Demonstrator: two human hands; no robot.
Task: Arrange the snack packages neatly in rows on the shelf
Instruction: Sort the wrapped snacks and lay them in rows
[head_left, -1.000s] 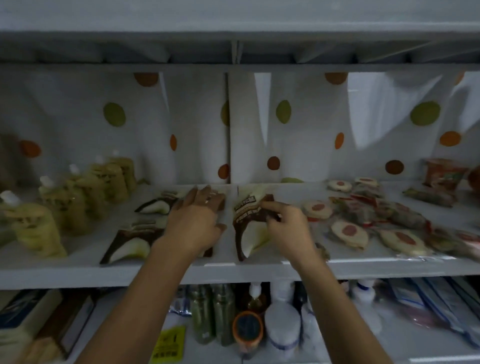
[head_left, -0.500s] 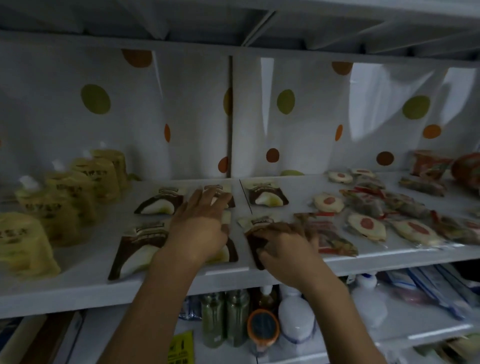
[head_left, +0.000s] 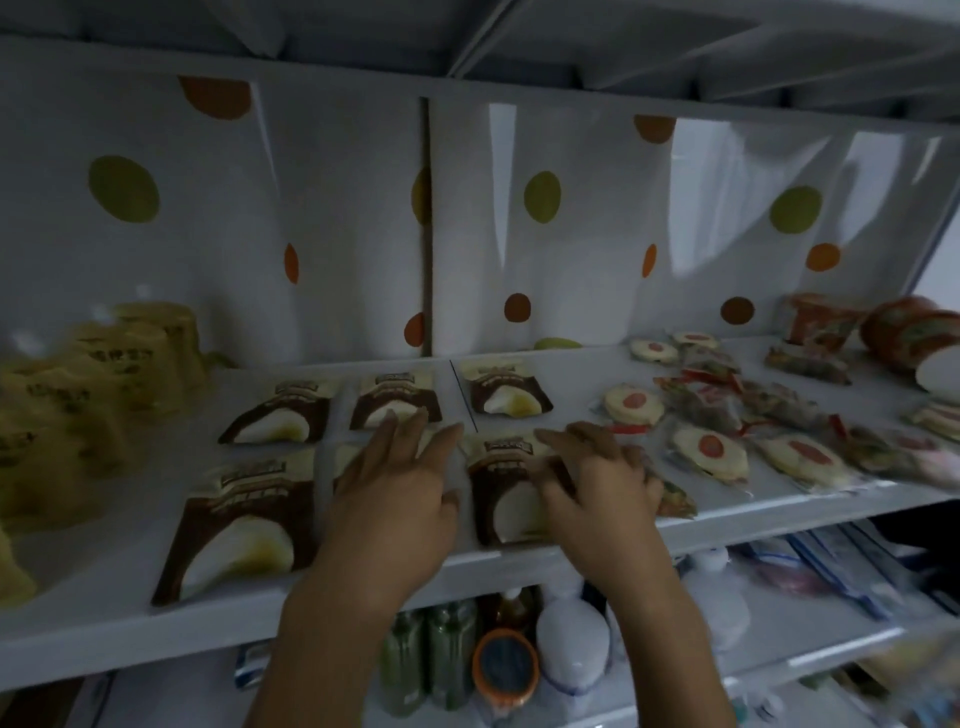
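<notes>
Shows six brown-and-cream flat snack packets in two rows, centre frame, on white shelf. Presses left hand, fingers straight and spread, on front-middle packet; lays right hand, fingers loosely bent, atop front-right packet, probably squaring both into line.

Label band on brown snack packets, lettering too blurred to read, dark print on yellow pouches, equally illegible

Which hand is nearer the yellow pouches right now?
Left. The left hand rests on the front-middle pack, right of the yellow pouches; the right hand is farther right, on the front-right pack.
</notes>
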